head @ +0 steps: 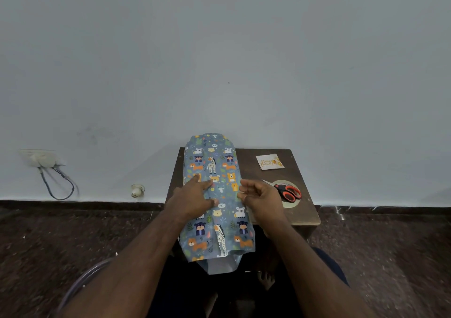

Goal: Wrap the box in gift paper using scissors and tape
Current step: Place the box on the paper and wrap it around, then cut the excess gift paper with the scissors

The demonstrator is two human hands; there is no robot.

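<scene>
1. Two bare hands work over a box wrapped in gift paper [214,195], blue with cartoon animals, which lies lengthwise on a small dark wooden table [302,210] set against a pale wall [219,49].
2. The left hand [192,201] lies flat on the paper's middle seam, fingers straight and pressing down, index finger pointing across the top.
3. The right hand [260,199] hovers at the package's right edge, fingers curled with the tips drawn together; whether they pinch a bit of tape I cannot tell.
4. Both paper ends stand open, the near one overhanging the table towards the person.
5. Red-handled scissors [286,192] rest on a tape roll [288,204] just right of the right hand.
6. A "Happy Birthday" card [269,162] lies near the table's far right corner.
7. A wall socket with a looped cable [52,173] sits at far left.
</scene>
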